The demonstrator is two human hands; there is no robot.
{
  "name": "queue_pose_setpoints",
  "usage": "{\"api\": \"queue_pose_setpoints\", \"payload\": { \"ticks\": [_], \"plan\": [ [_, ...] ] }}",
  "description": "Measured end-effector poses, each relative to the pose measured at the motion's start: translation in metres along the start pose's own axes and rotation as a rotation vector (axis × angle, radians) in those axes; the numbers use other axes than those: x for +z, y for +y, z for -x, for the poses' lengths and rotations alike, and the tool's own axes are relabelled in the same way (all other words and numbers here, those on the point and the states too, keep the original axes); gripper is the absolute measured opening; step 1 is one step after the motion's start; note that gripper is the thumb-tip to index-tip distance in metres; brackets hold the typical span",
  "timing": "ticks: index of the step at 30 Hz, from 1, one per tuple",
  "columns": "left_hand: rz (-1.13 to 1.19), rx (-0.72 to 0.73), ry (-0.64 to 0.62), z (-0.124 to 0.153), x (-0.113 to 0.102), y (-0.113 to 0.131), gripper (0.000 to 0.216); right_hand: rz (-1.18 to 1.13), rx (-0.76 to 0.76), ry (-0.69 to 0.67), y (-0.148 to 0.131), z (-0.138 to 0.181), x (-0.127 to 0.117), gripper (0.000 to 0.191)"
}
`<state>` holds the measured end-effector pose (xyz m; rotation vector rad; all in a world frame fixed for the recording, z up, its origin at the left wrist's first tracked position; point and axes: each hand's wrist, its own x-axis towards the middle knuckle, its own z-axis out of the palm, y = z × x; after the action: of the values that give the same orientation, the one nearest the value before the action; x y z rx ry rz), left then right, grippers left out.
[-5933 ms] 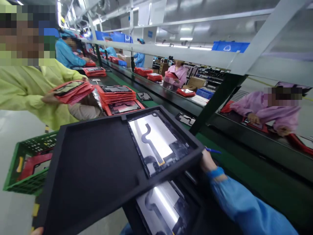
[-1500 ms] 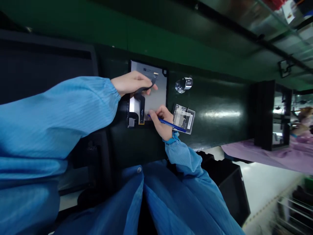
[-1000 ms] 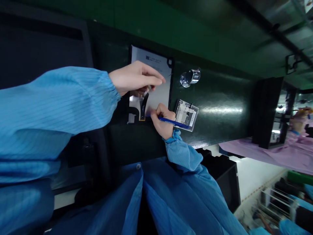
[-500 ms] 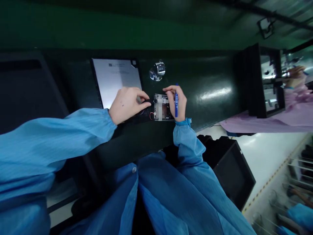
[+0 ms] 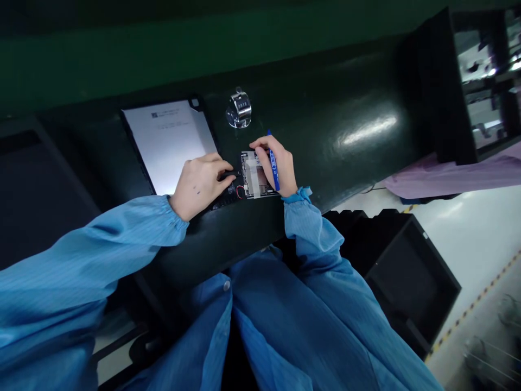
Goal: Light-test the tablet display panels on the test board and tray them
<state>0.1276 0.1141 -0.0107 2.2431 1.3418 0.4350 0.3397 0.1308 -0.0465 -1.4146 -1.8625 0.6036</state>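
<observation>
A flat silver panel (image 5: pixel 171 142) in a black frame lies on the dark green bench (image 5: pixel 345 98). Its black ribbon cable (image 5: pixel 228 175) runs right to a small circuit board (image 5: pixel 253 175) beside it. My left hand (image 5: pixel 200 182) rests at the panel's lower right corner, with fingers pinched on the cable end next to the board. My right hand (image 5: pixel 274 164) lies curled over the board's right side and holds a blue pen (image 5: pixel 273 163) against its fingers. Both sleeves are blue.
A chrome tally counter (image 5: pixel 239 108) stands just behind the board. A black foam tray (image 5: pixel 49 195) lies at the left, another black tray (image 5: pixel 411 271) sits below the bench at the right. A black box frame (image 5: pixel 443 87) stands at the far right, above pink cloth.
The panel has been laid flat on the bench, its cable drawn out toward the circuit board. Both hands have come together at the board, the pen now upright in my right hand.
</observation>
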Motion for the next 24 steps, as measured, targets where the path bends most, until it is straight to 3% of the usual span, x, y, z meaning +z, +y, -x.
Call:
{"api": "queue_pose_setpoints", "payload": {
  "ticks": [22, 24],
  "plan": [
    [0.022, 0.079, 0.109, 0.0, 0.0072, -0.0041, 0.015, -0.057, -0.007, -0.036, -0.0029, -0.0005, -0.0043, 0.01],
    [0.031, 0.075, 0.099, -0.001, 0.0078, -0.0035, 0.014, -0.079, -0.034, -0.077, -0.0027, -0.0008, -0.007, 0.021]
  ]
}}
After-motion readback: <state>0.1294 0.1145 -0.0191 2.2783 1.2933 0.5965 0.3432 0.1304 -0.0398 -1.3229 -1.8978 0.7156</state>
